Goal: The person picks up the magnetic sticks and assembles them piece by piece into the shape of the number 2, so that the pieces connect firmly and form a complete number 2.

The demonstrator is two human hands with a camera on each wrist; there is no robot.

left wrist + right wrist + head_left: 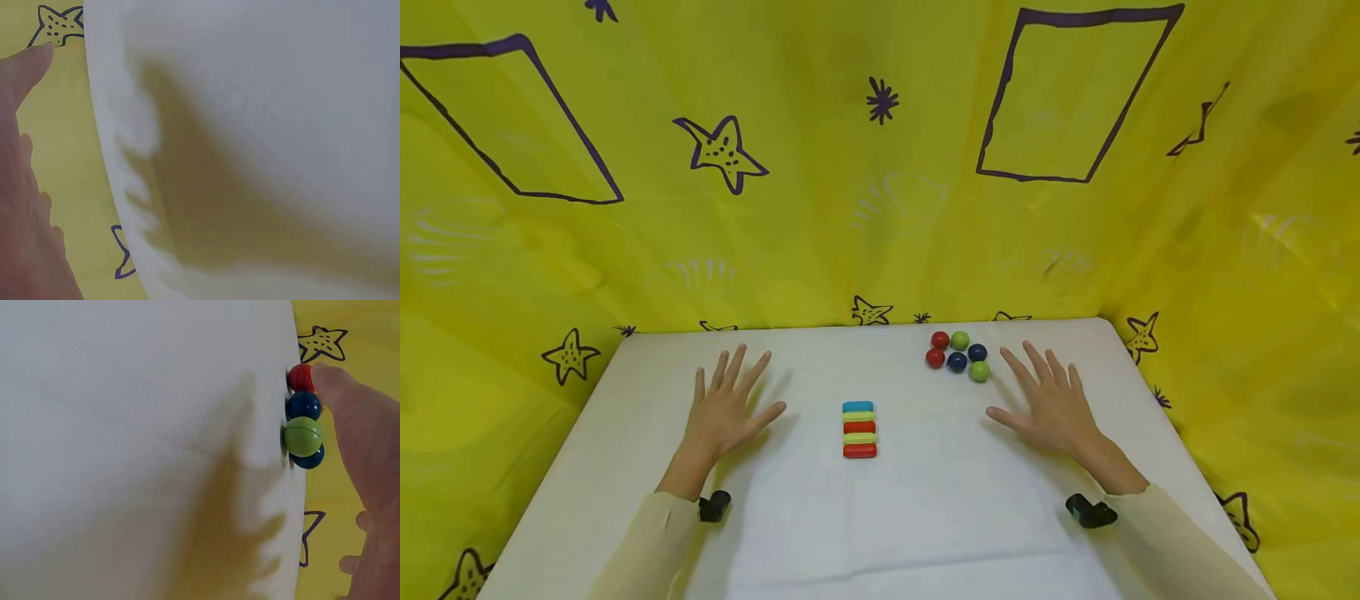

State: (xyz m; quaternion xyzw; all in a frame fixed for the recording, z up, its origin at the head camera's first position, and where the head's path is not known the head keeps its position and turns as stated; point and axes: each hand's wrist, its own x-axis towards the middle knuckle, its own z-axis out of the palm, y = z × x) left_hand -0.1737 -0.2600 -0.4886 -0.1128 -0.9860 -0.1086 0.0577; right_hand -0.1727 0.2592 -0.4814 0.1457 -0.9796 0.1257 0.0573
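My left hand is held over the left half of the table with its fingers spread, holding nothing. On the other side my right hand has its fingers spread too and holds nothing. Between them a column of short rounded bars lies side by side, blue at the far end, then yellow and red in turn. Nearest to the right hand is a cluster of small glossy balls: red, dark blue and light green. In the right wrist view the thumb overlaps a red ball.
A white cloth covers the table, with a crease across its near part. Yellow fabric with drawn stars and frames rises behind the table and at both sides. Each wrist carries a small black device. Hand shadows fall on the cloth.
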